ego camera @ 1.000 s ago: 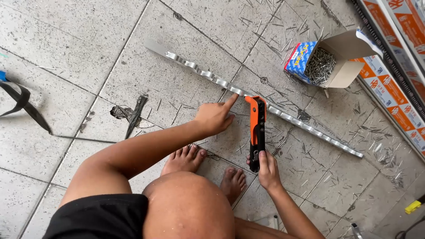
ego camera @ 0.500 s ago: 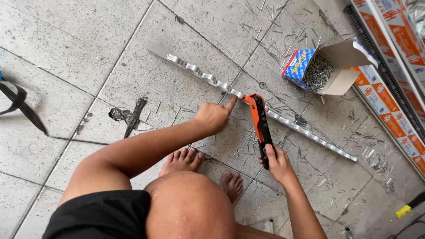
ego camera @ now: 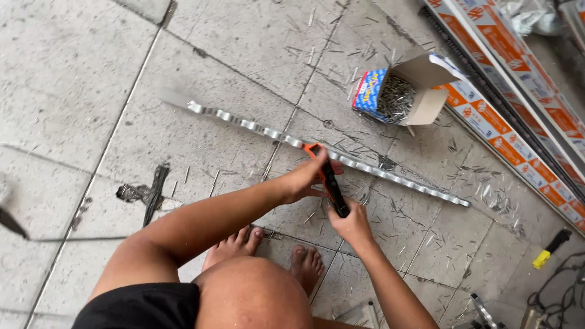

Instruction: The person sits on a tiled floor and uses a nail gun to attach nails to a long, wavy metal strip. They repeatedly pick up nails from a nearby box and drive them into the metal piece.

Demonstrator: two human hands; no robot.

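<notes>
Both hands clamp an orange-and-black riveter [ego camera: 327, 180] at the frame's centre: the left hand [ego camera: 303, 181] wraps its head, the right hand [ego camera: 349, 220] closes on its handles. Its nose meets a long metal strip [ego camera: 256, 128] on the tiled floor [ego camera: 79, 91]; an open box of rivets [ego camera: 396, 94] sits at one o'clock.

Shiny metal strip [ego camera: 390, 175]; matt concrete floor [ego camera: 73, 97]; cardboard box [ego camera: 420, 91]

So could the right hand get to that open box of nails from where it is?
Probably yes, once it lets go. The right hand grips the orange and black tool; the box of nails sits open beyond the metal strip, nothing standing between.
</notes>
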